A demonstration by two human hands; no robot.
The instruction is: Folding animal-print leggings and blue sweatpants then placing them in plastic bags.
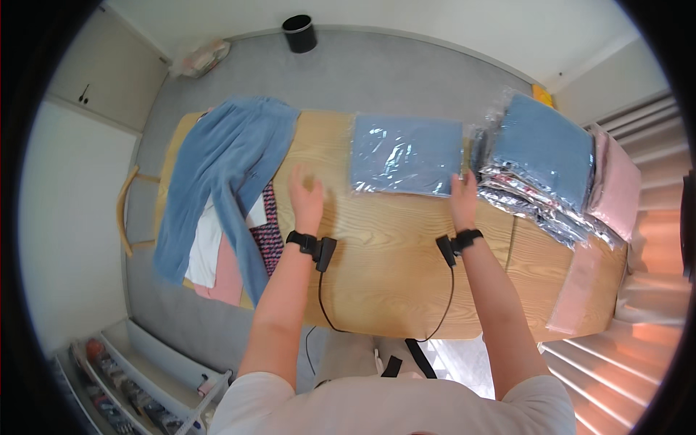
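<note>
A folded blue garment in a clear plastic bag lies flat across the far middle of the table. My right hand is at its near right corner, thumb and fingers apart, with the fingertips touching the plastic. To the left of the bag, my left hand hovers over bare wood, fingers spread and slightly blurred, holding nothing. Nearest to it is a pair of blue trousers, spread loosely over the table's left end. Both wrists carry black straps with small black devices joined by a cable.
Bagged folded blue garments are stacked at the right, beside a bagged pink one. Flat pinkish plastic bags lie at the near right edge. White, pink and patterned cloth shows under the trousers. A chair stands left.
</note>
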